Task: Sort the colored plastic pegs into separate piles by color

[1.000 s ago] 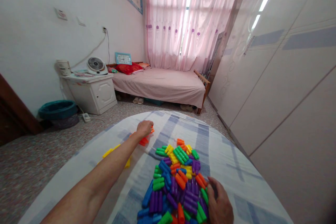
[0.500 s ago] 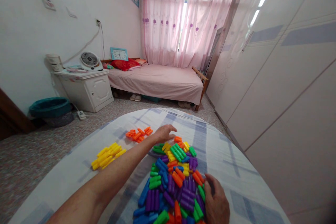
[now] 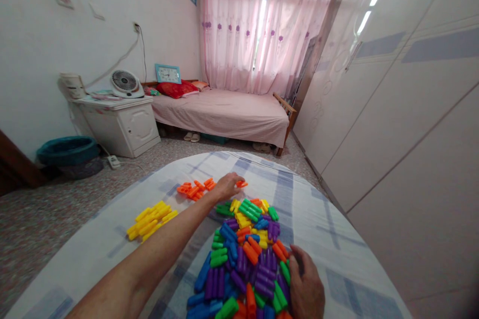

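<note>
My left hand is closed on an orange piece just beyond the far end of a large mixed pile. That pile holds purple, blue, green, yellow and orange plastic tube pieces. To the left of my left hand lies a small group of orange pieces. Yellow pieces form another group farther left, beside my left forearm. My right hand rests at the right edge of the mixed pile, fingers curled beside green and orange pieces; whether it grips any is hidden.
A checked cloth covers the round table. Beyond it stand a bed, a white cabinet with a fan, and a teal-lined bin. A wardrobe lines the right side.
My left hand has closed on an orange piece from the pile's far end and moved slightly left with it. My right hand stays by the pile. The view has shifted a little.
</note>
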### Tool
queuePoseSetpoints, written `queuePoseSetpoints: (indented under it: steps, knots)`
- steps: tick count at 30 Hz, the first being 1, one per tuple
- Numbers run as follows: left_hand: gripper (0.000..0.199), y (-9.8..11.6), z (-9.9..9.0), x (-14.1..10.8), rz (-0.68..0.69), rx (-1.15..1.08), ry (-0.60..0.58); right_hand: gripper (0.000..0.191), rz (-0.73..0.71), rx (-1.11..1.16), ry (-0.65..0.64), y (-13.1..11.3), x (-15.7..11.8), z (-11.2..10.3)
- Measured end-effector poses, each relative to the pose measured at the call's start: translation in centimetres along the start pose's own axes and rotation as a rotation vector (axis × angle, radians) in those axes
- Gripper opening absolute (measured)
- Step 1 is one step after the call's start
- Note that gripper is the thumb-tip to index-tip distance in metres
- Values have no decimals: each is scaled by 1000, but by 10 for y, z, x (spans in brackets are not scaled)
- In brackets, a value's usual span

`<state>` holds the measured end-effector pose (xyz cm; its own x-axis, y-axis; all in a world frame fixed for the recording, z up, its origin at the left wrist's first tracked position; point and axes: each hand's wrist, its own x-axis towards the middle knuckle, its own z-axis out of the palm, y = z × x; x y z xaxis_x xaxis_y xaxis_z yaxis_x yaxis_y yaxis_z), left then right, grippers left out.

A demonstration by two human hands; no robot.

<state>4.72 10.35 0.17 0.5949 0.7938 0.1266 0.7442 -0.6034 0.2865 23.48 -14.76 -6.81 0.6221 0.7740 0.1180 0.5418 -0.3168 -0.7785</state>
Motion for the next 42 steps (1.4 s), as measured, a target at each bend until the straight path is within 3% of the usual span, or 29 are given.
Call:
queuePoseSetpoints:
  steps: [5, 8, 11, 14, 17, 21, 24, 30, 33, 36, 42]
  knots:
    - [31, -55, -32, -16, -240, 111, 90, 43, -3, -3, 6, 0, 1, 1]
    - [25, -80, -36, -27, -369, 130, 43, 43, -12, -6, 10, -1, 1, 1]
    - [20, -86, -34, -33, -432, 110, -13, 42, -29, -12, 23, -2, 0, 0]
    - [25, -72, -32, -30, -426, 102, 22, 41, -38, -19, 31, -4, 0, -1]
    - [33, -40, -28, -19, -322, 54, 52, 41, -24, -28, 32, -4, 0, 0]
    - [37, 13, -12, -1, -123, -87, -72, 41, -21, -18, 26, -2, 0, 1]
    - [43, 43, 3, 6, -74, -145, -159, 41, -26, -4, 24, -2, 0, 1]
    - [31, 59, 21, 11, -149, -164, -154, 40, -41, 5, 33, -2, -1, 0]
    - [27, 52, 17, 10, -152, -181, -99, 40, -37, 4, 45, -2, -1, 0]
    - [30, 31, -1, 7, -184, -169, -2, 40, -46, -8, 58, -2, -1, 0]
    - [32, -46, -44, -16, -400, 23, 190, 41, -46, -23, 53, -4, -1, 1]
